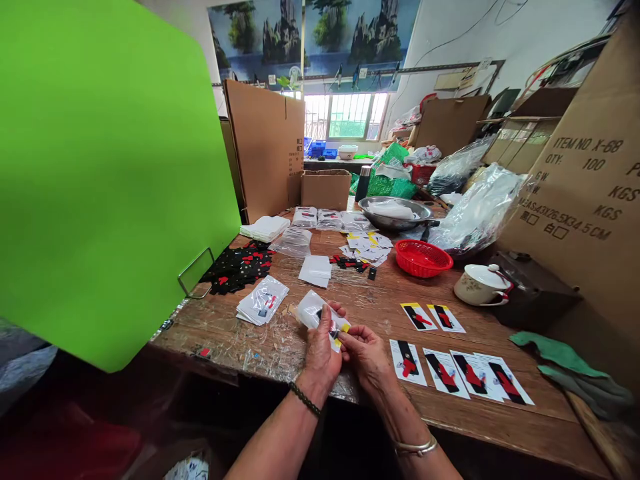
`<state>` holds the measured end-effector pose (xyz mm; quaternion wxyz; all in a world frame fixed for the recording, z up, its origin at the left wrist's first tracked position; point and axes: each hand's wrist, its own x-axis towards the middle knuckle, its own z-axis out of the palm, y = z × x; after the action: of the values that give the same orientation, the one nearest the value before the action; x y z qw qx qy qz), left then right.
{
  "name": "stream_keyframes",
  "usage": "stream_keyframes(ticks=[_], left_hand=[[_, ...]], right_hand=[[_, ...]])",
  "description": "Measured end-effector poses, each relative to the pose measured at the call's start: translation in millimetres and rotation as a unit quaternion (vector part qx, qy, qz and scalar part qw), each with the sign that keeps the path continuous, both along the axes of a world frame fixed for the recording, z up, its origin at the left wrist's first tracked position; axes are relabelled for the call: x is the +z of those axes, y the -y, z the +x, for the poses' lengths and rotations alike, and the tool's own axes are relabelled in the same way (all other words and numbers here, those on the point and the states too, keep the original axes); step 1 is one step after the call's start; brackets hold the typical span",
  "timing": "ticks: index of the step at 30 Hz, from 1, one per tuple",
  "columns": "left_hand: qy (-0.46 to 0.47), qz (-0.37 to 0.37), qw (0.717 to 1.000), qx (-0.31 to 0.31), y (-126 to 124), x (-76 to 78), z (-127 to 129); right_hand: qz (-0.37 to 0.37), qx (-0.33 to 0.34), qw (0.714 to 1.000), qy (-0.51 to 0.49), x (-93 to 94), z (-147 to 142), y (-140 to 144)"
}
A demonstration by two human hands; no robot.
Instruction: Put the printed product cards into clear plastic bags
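My left hand (324, 343) grips a small translucent plastic bag (307, 308), its thumb pressed on top. At the bag's near end a white card with yellow edging (345, 329) shows, with something dark on it. My right hand (367, 353) pinches the card's edge, fingers closed and touching the left hand. To the left lies a stack of filled bags (263, 300). Right of my hands, cards with black and red pieces (409, 363) lie in a row, and two yellow-topped cards (419, 317) sit behind them. My fingers partly cover the card.
Black and red pieces (237, 267) are heaped at left, near a green panel (115, 167). Loose cards (367, 248), a red basket (424, 259), a metal pan (395, 212) and a lidded cup (480, 285) stand farther back. Cardboard boxes (265, 147) rise behind.
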<state>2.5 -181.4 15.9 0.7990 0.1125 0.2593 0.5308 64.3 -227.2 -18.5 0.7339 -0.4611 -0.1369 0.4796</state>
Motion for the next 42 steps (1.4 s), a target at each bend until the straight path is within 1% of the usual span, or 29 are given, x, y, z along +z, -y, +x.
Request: stream_keyframes(ticks=[2, 6, 9, 12, 16, 19, 21, 23, 25, 29, 31, 34, 38, 40, 42], left_hand=[[-0.001, 0.004, 1.000, -0.009, 2, -1.9, 1], [-0.032, 0.001, 0.999, -0.024, 9, -5.1, 4], [-0.025, -0.008, 0.999, -0.038, 11, -5.5, 0], [-0.038, 0.013, 0.998, -0.046, 5, -3.5, -13], [-0.113, 0.080, 0.988, -0.068, -6, -2.2, -37], [-0.163, 0.102, 0.978, -0.082, -11, -4.7, -49], [-0.188, 0.104, 0.974, -0.066, -12, -7.0, -55], [-0.205, 0.104, 0.972, -0.044, -11, -8.8, -59], [-0.214, 0.108, 0.970, -0.044, -8, -9.5, -62], [-0.243, 0.141, 0.957, -0.079, 2, -9.1, -63], [-0.256, 0.148, 0.952, -0.080, 8, -9.6, -62], [-0.258, 0.140, 0.953, -0.076, 12, -11.9, -63], [-0.252, 0.132, 0.956, -0.078, 12, -13.2, -70], [-0.265, 0.141, 0.950, -0.090, 13, -11.9, -72], [-0.283, 0.156, 0.941, -0.102, 14, -10.7, -73]], right_hand=[[-0.004, -0.009, 1.000, 0.009, 5.1, -1, 0], [-0.026, 0.048, 0.998, 0.028, 14.5, 0, 2], [-0.034, 0.055, 0.997, 0.050, 17.7, 8, 3], [-0.029, 0.058, 0.995, 0.076, 18.8, 19, 4], [-0.044, 0.077, 0.991, 0.102, 23.4, 30, 8], [-0.037, 0.126, 0.984, 0.121, 28.4, 37, 10], [-0.022, 0.183, 0.974, 0.129, 29.6, 43, 11], [-0.022, 0.225, 0.965, 0.130, 28.1, 51, 12], [-0.037, 0.230, 0.963, 0.136, 24.6, 56, 11], [-0.053, 0.198, 0.964, 0.167, 18.0, 51, 8], [-0.048, 0.197, 0.965, 0.168, 17.5, 42, 6], [-0.027, 0.233, 0.962, 0.138, 20.1, 33, 6], [-0.006, 0.300, 0.948, 0.104, 22.1, 37, 6], [-0.018, 0.307, 0.945, 0.114, 21.0, 39, 4], [-0.039, 0.295, 0.944, 0.141, 20.2, 38, 2]])
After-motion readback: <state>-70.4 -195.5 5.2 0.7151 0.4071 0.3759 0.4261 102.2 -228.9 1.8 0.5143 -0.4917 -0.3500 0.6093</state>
